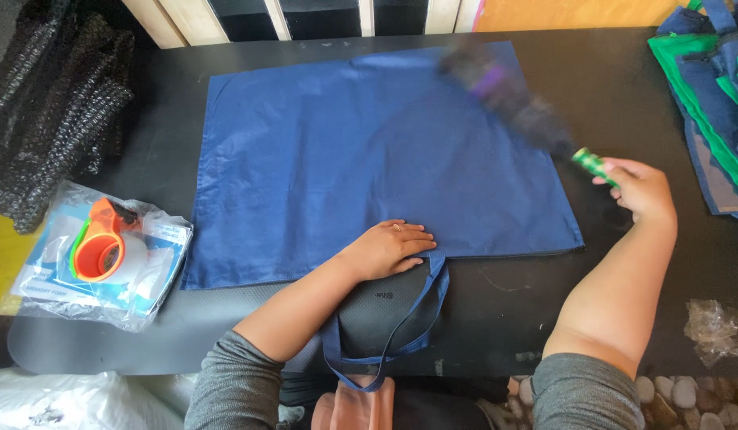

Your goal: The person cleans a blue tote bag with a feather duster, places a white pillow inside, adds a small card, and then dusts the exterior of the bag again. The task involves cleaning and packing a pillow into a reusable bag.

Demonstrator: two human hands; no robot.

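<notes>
Left hand [389, 248] flat, fingers spread, pins the limp flat navy fabric tote bag [369, 151]; right hand [641, 188] clenches a blurred, light-looking green-handled duster [593, 163].

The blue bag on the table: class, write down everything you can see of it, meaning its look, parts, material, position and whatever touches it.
The blue bag is a flat, dark blue tote of thin, slightly creased, cloth-like fabric. It lies spread out on the black table. Its looped handles run from the near edge toward the person and hang past the table edge. The left hand presses flat on the near edge by the handles. The right hand holds a blurred dark brush with a green grip over its far right corner; contact is unclear.
</notes>
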